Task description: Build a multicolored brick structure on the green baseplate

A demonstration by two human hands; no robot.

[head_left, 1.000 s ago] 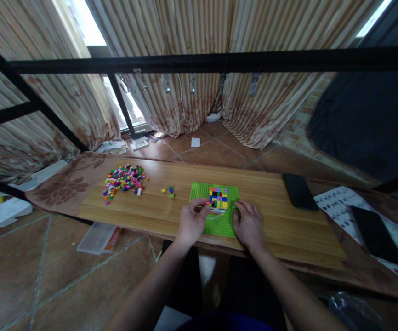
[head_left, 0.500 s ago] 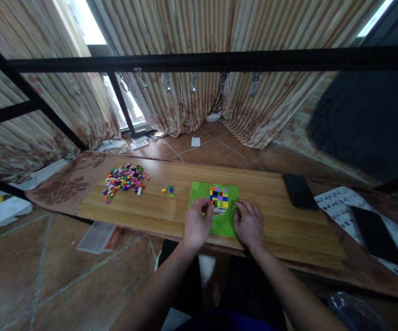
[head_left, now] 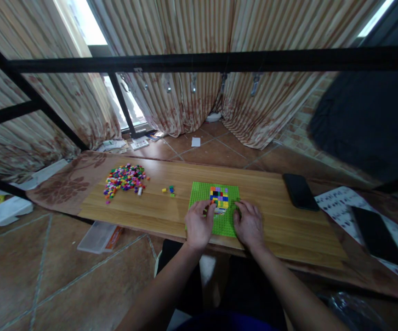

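A green studded baseplate [head_left: 224, 227] lies on the wooden board, carrying a block of stacked toy bricks [head_left: 220, 197] in yellow, blue, purple, red and other colours. My left hand [head_left: 199, 225] is at the left side of the stack, thumb and forefinger pinched around a small orange brick [head_left: 213, 201] at its near left corner. Whether that brick is seated on the studs I cannot tell. To the right, my right hand [head_left: 249, 223] lies on the plate's right edge, fingers bent and apart from the thumb, with nothing seen in it.
Left on the wooden board [head_left: 271, 234] is a heap of small coloured bricks [head_left: 125, 178]. A few loose bricks [head_left: 171, 189] lie between heap and plate. Rightward are a black phone [head_left: 299, 191], a printed sheet [head_left: 338, 202] and a dark tablet-like slab [head_left: 378, 234]. A black bar [head_left: 199, 62] crosses beyond.
My left hand has shifted slightly, bringing the orange brick a little right, against the stack's corner. My right hand has stayed in place.
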